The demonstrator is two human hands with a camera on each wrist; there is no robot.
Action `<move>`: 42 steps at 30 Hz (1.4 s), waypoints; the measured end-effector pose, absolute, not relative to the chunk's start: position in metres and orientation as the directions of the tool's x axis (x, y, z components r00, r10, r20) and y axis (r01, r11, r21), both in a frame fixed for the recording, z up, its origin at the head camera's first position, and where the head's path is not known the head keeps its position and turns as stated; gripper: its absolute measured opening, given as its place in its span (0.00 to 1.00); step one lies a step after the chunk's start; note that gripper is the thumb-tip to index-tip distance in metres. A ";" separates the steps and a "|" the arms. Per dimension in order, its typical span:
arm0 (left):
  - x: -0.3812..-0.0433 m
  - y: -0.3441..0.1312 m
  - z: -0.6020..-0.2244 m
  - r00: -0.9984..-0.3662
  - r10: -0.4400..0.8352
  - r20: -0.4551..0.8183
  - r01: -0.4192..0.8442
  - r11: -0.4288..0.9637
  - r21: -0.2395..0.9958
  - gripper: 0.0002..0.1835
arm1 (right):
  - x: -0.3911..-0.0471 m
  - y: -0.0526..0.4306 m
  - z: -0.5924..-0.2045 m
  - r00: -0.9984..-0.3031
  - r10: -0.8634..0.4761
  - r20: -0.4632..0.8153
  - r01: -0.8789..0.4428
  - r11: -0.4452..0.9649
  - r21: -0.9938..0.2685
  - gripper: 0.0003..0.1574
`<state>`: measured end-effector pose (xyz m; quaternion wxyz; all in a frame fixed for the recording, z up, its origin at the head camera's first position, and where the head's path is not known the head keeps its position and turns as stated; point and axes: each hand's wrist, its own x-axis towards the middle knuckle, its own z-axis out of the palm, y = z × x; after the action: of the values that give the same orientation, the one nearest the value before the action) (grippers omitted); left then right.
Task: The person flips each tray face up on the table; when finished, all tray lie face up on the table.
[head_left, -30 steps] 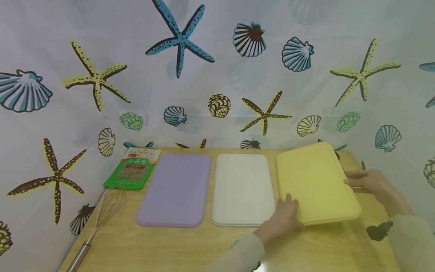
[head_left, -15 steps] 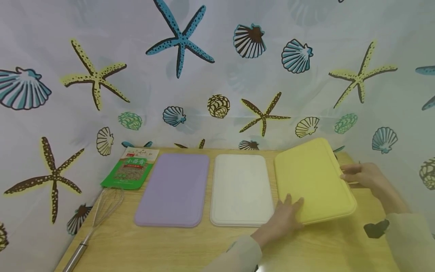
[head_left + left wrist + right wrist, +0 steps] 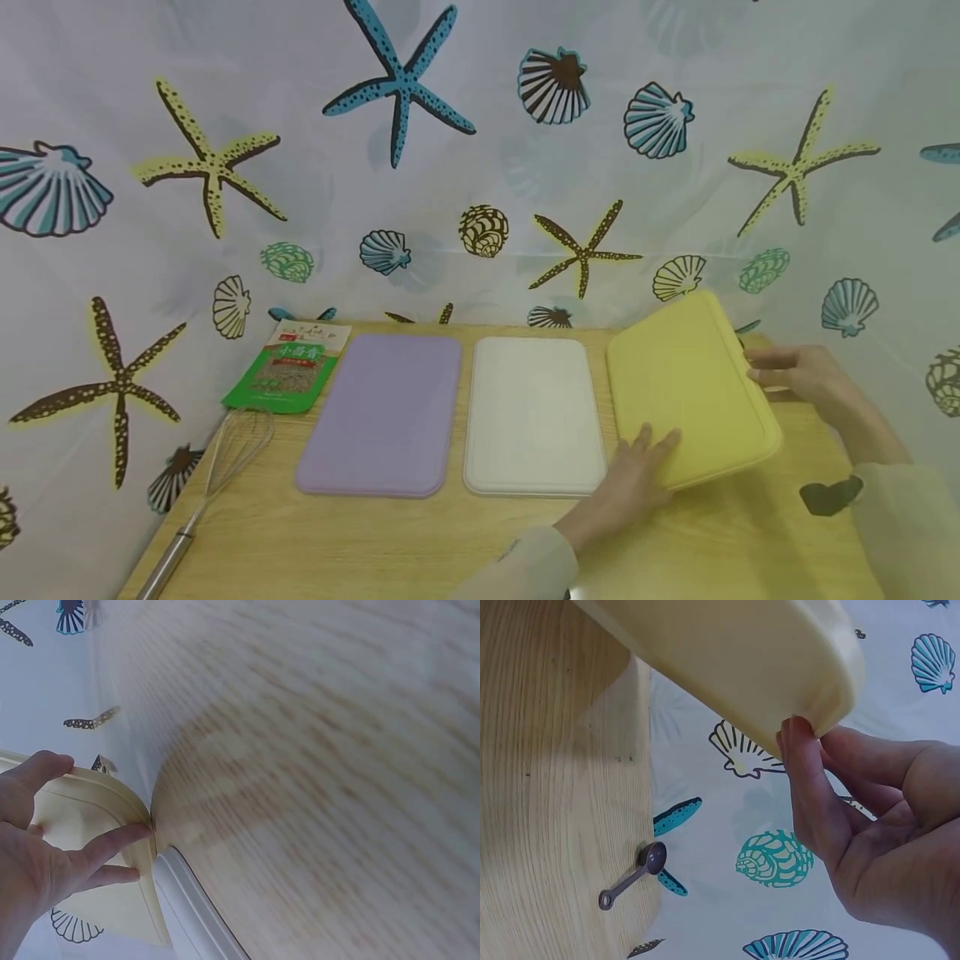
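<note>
Sloping leftward: yellow board (image 3: 693, 392), long axis front-to-back, right side now higher; right hand (image 3: 802, 377) pinching it, left hand (image 3: 633, 479) splayed.

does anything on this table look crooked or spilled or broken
Only the yellow board stands out: it's tilted, its right side off the table, while the purple board and white board lie flat. The right hand holds that raised side, which explains it. I see no spill or damage.
</note>
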<state>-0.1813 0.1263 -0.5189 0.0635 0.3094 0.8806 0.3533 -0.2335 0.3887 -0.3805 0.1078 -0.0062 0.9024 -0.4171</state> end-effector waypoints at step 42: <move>-0.159 0.147 -0.477 -0.811 0.547 0.206 0.436 0.332 0.836 0.62 | -0.236 0.347 -0.360 -0.977 -0.148 -0.155 0.113 0.259 -0.959 0.45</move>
<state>-0.1585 0.1474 -0.4768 0.0564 0.3018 0.8142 0.4927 -0.2361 0.3468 -0.3596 0.1072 -0.0114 0.7860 -0.6087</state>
